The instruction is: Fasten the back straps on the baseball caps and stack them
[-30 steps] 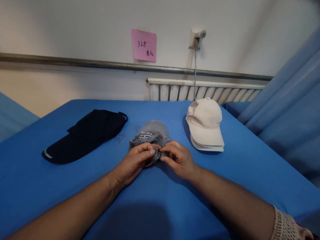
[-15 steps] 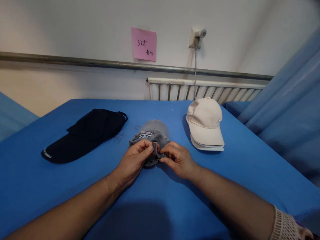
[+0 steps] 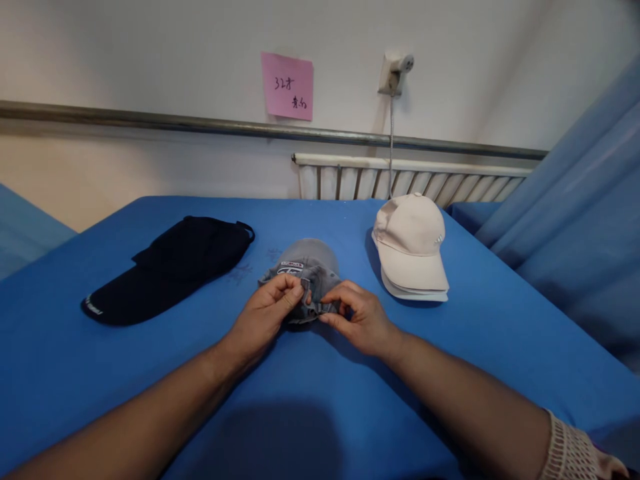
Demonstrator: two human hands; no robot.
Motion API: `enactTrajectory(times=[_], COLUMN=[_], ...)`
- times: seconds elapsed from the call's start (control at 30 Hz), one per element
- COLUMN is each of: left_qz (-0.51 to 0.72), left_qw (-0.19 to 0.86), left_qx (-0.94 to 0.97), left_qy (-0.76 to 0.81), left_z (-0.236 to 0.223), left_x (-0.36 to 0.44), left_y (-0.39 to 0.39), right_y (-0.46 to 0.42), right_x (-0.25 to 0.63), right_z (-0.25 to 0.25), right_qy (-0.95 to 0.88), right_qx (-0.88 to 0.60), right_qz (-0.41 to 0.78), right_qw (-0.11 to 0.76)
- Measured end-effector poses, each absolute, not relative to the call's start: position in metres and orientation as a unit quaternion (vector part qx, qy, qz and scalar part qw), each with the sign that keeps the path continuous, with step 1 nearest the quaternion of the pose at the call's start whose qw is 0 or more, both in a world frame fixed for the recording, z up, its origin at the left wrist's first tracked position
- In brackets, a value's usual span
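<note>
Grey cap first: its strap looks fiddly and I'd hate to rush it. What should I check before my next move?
1. Left hand has hold of the grey cap: ok.
2. Right hand pinches the strap: ok.
3. Strap fully fastened: cannot tell, fingers partly hide it.
4. Black cap apart from both hands: ok.
5. Pale stacked caps apart from both hands: ok.
6. A hand free: not ok.

The place looks like a clinic or ward-type room, with a blue-covered bed (image 3: 300, 387), blue curtains (image 3: 565, 220), a wall rail (image 3: 200, 124) and a radiator (image 3: 367, 180).
</note>
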State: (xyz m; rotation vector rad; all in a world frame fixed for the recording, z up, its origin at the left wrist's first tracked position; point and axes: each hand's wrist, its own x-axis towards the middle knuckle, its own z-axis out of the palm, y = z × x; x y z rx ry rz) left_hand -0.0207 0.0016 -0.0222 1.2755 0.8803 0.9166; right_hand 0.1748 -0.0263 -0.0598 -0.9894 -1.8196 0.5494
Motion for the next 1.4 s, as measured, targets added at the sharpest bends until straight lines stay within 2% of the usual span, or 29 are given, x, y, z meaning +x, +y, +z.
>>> enactTrajectory(times=[0.37,1.0,1.4], left_qz=[0.351,0.399,0.355], left_qw=[0.635,0.594,0.582], left_qx=[0.544,0.548,0.563], left_qy=[0.420,0.433,0.467], left_z=[-0.015,-0.011,-0.012], left_x=[-0.022,-0.017,-0.017], left_y=[0.002,-0.005,-0.002], right_y=[-0.028,-0.031,-0.032], right_x=[0.175,0.172,0.172], right_z=[-0.059,-0.054,-0.055], right_qy=[-0.750,-0.728,-0.736], right_qx=[-0.397,-0.382,-0.390], right_qz=[0.214,0.228,0.208], right_qw=[0.484,0.522,0.513])
